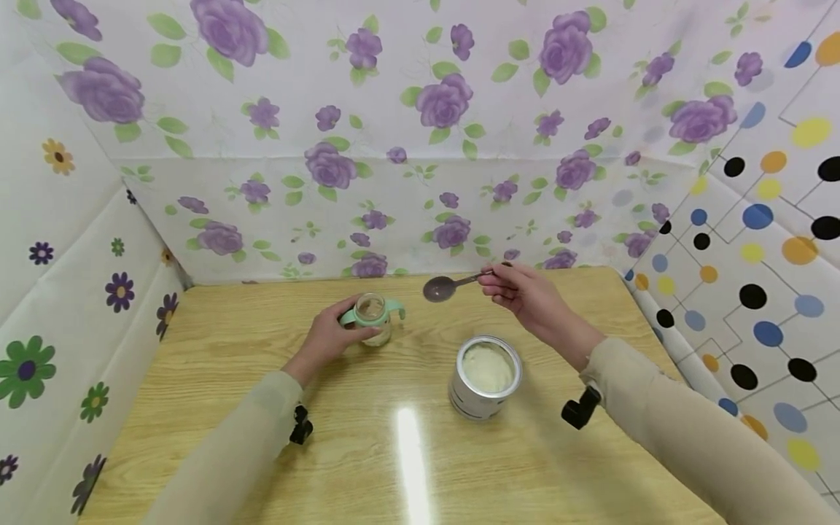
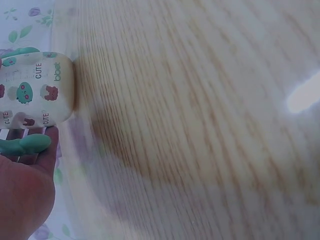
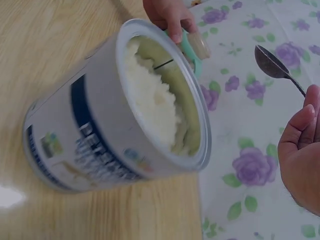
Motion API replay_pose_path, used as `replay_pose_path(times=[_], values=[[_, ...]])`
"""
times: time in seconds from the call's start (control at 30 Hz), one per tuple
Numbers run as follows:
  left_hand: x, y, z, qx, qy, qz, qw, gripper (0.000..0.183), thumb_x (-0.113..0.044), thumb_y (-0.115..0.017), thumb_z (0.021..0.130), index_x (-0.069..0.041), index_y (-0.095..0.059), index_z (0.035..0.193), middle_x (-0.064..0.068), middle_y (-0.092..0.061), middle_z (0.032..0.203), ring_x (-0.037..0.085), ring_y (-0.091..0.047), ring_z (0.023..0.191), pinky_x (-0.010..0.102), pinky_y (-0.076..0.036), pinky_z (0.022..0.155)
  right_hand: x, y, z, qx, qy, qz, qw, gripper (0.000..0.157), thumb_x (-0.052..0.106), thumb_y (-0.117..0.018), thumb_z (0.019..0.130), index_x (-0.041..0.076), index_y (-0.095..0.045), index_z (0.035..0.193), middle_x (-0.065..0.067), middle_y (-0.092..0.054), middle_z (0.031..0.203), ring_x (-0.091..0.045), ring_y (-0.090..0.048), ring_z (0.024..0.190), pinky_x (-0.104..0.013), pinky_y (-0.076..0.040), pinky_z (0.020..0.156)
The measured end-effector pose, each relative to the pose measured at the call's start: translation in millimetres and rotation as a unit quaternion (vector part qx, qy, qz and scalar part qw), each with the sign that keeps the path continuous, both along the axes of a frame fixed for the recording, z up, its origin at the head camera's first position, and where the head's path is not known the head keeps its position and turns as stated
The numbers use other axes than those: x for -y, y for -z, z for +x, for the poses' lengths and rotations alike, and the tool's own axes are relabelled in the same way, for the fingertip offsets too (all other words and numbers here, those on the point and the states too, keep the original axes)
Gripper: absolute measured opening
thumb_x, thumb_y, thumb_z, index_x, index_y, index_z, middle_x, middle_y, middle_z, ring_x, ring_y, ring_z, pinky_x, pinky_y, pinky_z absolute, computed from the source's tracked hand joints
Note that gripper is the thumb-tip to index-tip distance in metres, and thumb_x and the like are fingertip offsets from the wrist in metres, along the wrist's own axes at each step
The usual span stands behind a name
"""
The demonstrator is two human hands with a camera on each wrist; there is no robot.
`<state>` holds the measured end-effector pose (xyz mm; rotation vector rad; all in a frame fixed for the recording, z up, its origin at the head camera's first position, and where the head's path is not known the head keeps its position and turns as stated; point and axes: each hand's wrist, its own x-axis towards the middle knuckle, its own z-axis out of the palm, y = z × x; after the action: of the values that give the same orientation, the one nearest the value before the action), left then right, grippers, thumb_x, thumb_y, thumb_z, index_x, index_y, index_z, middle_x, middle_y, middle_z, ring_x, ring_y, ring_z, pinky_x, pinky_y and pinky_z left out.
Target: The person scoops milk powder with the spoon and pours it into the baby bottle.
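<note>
My left hand (image 1: 331,334) grips a baby bottle (image 1: 378,338) with green side handles, upright on the table, its mouth uncovered. Pale contents show inside the glass-like neck. In the left wrist view, cartoon prints and the word CUTE cover the bottle's side (image 2: 35,92). My right hand (image 1: 528,302) pinches the handle end of a dark spoon (image 1: 439,289), held above the table to the right of the bottle. Its bowl looks bare. Nearer to me stands an open milk powder can (image 1: 464,403), filled with pale yellow powder (image 1: 487,367).
The wooden table (image 1: 341,452) ends at a back wall hung with purple-flowered cloth (image 1: 394,211). Patterned cloths also line the left and right sides. Black wrist cameras (image 1: 581,408) hang beneath the sleeves. A light streak reflects off the front of the table.
</note>
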<state>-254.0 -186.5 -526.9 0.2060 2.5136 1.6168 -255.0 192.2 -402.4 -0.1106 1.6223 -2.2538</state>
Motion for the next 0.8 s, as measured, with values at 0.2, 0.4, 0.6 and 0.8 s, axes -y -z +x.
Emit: replay_pose_path(times=[0.2, 0.4, 0.6, 0.8], values=[[1, 1.3, -0.4, -0.006, 0.001, 0.001, 1.0, 0.084, -0.033, -0.09, 0.09, -0.02, -0.049, 0.162, 0.011, -0.056, 0.157, 0.032, -0.056, 0.139, 0.053, -0.053, 0.11, -29, 7.2, 16.9, 0.002, 0.017, 0.009, 1.0, 0.027, 0.018, -0.054, 0.114, 0.002, -0.075, 0.115, -0.002, -0.08, 0.094, -0.011, -0.074, 0.083, -0.021, -0.06, 0.078], [0, 2.6, -0.8, -0.013, 0.002, 0.001, 0.9999, 0.082, -0.031, -0.09, 0.09, -0.019, -0.05, 0.161, 0.011, -0.058, 0.154, 0.032, -0.057, 0.137, 0.052, -0.053, 0.109, -53, 14.8, 34.7, -0.016, 0.027, 0.053, 0.998, 0.023, 0.02, -0.059, 0.113, 0.004, -0.076, 0.111, -0.002, -0.079, 0.092, -0.01, -0.072, 0.08, -0.022, -0.061, 0.076], [0, 0.8, -1.8, -0.022, 0.007, -0.008, 0.9997, 0.078, -0.028, -0.091, 0.089, -0.018, -0.054, 0.157, 0.01, -0.06, 0.151, 0.031, -0.057, 0.137, 0.053, -0.051, 0.112, -69, 24.0, 49.3, -0.049, 0.019, 0.107, 0.993, 0.026, 0.022, -0.06, 0.112, 0.002, -0.076, 0.114, -0.001, -0.079, 0.092, -0.011, -0.073, 0.08, -0.021, -0.061, 0.075], [0, -2.2, -2.0, -0.022, 0.018, -0.018, 0.9994, 0.089, -0.029, -0.092, 0.089, -0.019, -0.046, 0.163, 0.013, -0.055, 0.156, 0.035, -0.052, 0.143, 0.058, -0.045, 0.117, -78, 36.6, 59.7, -0.071, 0.018, 0.134, 0.988, 0.026, 0.02, -0.059, 0.112, 0.001, -0.076, 0.114, -0.002, -0.079, 0.092, -0.012, -0.074, 0.081, -0.022, -0.061, 0.073]])
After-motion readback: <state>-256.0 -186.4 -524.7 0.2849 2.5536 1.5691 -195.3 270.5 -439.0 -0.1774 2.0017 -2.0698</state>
